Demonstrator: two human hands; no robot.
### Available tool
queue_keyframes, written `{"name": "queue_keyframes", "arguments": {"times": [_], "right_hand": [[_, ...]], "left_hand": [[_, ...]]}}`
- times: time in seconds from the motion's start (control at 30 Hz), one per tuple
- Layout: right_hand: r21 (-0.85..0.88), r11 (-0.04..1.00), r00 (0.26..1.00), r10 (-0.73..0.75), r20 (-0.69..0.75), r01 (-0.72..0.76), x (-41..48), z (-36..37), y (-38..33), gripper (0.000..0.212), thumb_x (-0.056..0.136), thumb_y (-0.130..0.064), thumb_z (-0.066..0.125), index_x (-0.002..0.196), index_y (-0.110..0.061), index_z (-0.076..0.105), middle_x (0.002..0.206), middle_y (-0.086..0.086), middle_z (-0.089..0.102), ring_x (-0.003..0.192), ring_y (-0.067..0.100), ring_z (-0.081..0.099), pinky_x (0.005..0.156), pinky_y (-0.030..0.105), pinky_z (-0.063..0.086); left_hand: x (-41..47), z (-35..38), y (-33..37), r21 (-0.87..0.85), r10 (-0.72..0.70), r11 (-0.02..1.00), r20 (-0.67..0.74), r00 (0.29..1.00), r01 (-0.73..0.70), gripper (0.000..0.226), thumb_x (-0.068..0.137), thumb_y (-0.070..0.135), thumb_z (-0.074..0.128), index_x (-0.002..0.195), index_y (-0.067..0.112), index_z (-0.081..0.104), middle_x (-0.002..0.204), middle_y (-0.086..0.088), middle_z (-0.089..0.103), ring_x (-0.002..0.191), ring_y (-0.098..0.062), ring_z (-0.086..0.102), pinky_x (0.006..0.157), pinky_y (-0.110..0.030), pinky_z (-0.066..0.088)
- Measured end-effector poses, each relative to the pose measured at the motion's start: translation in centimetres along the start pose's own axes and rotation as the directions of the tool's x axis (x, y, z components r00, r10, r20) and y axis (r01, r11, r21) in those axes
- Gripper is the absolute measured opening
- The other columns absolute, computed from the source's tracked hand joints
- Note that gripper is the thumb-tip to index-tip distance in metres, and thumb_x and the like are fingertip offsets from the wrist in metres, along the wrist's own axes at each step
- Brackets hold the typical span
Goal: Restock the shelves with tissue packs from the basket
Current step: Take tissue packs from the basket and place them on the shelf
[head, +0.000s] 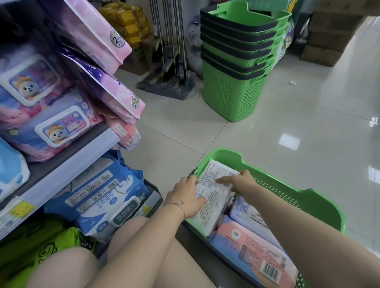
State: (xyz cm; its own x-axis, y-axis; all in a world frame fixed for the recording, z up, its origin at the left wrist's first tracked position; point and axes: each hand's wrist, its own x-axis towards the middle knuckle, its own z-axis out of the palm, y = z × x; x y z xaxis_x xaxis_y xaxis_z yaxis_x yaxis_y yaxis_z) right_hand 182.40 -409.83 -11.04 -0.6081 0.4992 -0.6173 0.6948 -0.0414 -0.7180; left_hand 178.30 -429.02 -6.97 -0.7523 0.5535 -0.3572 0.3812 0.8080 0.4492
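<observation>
Left hand: grips the near-left edge of the white tissue pack, fingers curled over its side, thumb laid on its printed face.
Right hand: released, with fairly straight fingers lying across the top of the same pack and pressing rather than wrapping. The thumb is hidden.
White tissue pack: under both hands, propped aslant in the green basket and leaning on the packs below the right wrist.
Step in hand: likely lifting this pack out for the shelf.
Doing it well: the wrap looks slick and soft, so curl the right fingers around the far edge before lifting. Raise it level, clear of the basket wall beyond the fingertips, then swing it leftward.
Beneath the right forearm: a pale lavender pack and a pink-and-blue pack, both touching the white one. They may drag up with it.
Left of the left hand: shelves, with blue-and-white packs crowding the lower tier and baby wipes above.
In the way: the person's knees sit between basket and shelf, and the lower tier looks nearly full.
Well beyond both hands: stacked green baskets and brooms.
</observation>
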Motion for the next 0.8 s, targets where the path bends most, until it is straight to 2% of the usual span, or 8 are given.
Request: {"name": "queue_keyframes", "arguments": {"times": [0.07, 0.13, 0.23, 0.37, 0.47, 0.6, 0.7, 0.8], "right_hand": [[-0.079, 0.997, 1.0, -0.019, 0.003, 0.019, -0.4, 0.4, 0.0, 0.113, 0.049, -0.04, 0.092, 0.137, -0.004, 0.032, 0.125, 0.015, 0.054, 0.103, 0.029, 0.058, 0.088, 0.043, 0.052], [-0.096, 0.995, 0.999, -0.038, -0.027, 0.035, -0.9, 0.2, 0.1, 0.108, 0.053, -0.038, 0.091, 0.138, -0.006, 0.034, 0.129, 0.013, 0.052, 0.109, 0.029, 0.054, 0.096, 0.044, 0.047], [-0.019, 0.997, 0.995, -0.081, -0.052, 0.08, -1.9, -0.4, 0.4, 0.089, 0.047, -0.037, 0.091, 0.118, -0.012, 0.045, 0.112, 0.01, 0.061, 0.09, 0.024, 0.062, 0.082, 0.043, 0.054], [0.234, 0.962, 0.989, -0.148, 0.023, 0.139, -3.8, -0.1, 0.3, 0.055, 0.06, -0.011, 0.087, 0.099, -0.013, 0.048, 0.106, 0.018, 0.063, 0.076, 0.033, 0.07, 0.062, 0.046, 0.059], [0.1, 0.945, 0.95, -0.313, -0.009, 0.312, -5.9, 1.4, -0.5, 0.059, 0.049, -0.022, 0.089, 0.09, -0.023, 0.046, 0.109, 0.008, 0.052, 0.088, 0.025, 0.062, 0.066, 0.041, 0.055], [-0.09, 0.804, 0.8, -0.594, -0.084, 0.588, -8.7, 3.1, -2.7, 0.065, 0.05, -0.024, 0.087, 0.098, -0.028, 0.043, 0.102, -0.003, 0.039, 0.092, 0.016, 0.043, 0.067, 0.027, 0.037], [-0.182, 0.668, 0.663, -0.742, -0.097, 0.722, -10.9, 3.6, -5.0, 0.075, 0.049, -0.033, 0.082, 0.113, -0.029, 0.041, 0.108, -0.007, 0.041, 0.101, 0.017, 0.043, 0.078, 0.032, 0.04], [-0.297, 0.471, 0.462, -0.88, -0.106, 0.83, -13.3, 4.6, -7.3, 0.085, 0.05, -0.052, 0.07, 0.125, -0.025, 0.039, 0.111, -0.005, 0.044, 0.103, 0.018, 0.044, 0.085, 0.036, 0.039]], "left_hand": [[-0.2, -0.2, -0.1, -0.019, -0.021, 1.0, -0.014, 1.0, 0.02, 0.045, 0.085, 0.034, 0.058, 0.125, 0.02, 0.042, 0.124, -0.002, 0.046, 0.109, -0.022, 0.051, 0.094, -0.042, 0.046], [-0.3, -0.2, -0.1, -0.034, -0.029, 0.999, -0.027, 0.999, 0.028, 0.04, 0.084, 0.034, 0.058, 0.119, 0.021, 0.044, 0.12, -0.002, 0.047, 0.105, -0.02, 0.052, 0.092, -0.043, 0.047], [-0.6, -0.3, 0.2, -0.039, -0.023, 0.999, -0.045, 0.999, 0.021, 0.032, 0.084, 0.035, 0.058, 0.111, 0.022, 0.044, 0.114, -0.001, 0.048, 0.098, -0.018, 0.054, 0.088, -0.043, 0.05], [-0.8, -0.6, 0.6, -0.056, -0.025, 0.998, -0.075, 0.997, 0.021, 0.033, 0.086, 0.037, 0.058, 0.112, 0.022, 0.045, 0.115, 0.002, 0.047, 0.097, -0.017, 0.055, 0.086, -0.041, 0.052], [-1.4, -1.8, 1.2, -0.161, -0.067, 0.986, -0.124, 0.99, 0.046, 0.027, 0.091, 0.037, 0.054, 0.109, 0.018, 0.047, 0.109, 0.002, 0.051, 0.096, -0.016, 0.054, 0.082, -0.033, 0.049], [-2.6, -4.9, 0.9, -0.451, -0.268, 0.876, -0.157, 0.95, 0.173, 0.029, 0.095, 0.043, 0.044, 0.09, 0.015, 0.051, 0.096, -0.006, 0.059, 0.085, -0.025, 0.064, 0.071, -0.033, 0.048], [-4.0, -8.5, 0.9, -0.729, -0.404, 0.65, -0.094, 0.91, 0.214, 0.041, 0.095, 0.047, 0.043, 0.085, 0.01, 0.058, 0.085, -0.01, 0.061, 0.062, -0.027, 0.066, 0.057, -0.029, 0.046], [-6.0, -11.9, 1.5, -0.859, -0.416, 0.434, 0.077, 0.906, 0.272, 0.051, 0.086, 0.061, 0.051, 0.096, 0.013, 0.061, 0.078, -0.006, 0.06, 0.064, -0.021, 0.06, 0.053, -0.025, 0.045]]}}
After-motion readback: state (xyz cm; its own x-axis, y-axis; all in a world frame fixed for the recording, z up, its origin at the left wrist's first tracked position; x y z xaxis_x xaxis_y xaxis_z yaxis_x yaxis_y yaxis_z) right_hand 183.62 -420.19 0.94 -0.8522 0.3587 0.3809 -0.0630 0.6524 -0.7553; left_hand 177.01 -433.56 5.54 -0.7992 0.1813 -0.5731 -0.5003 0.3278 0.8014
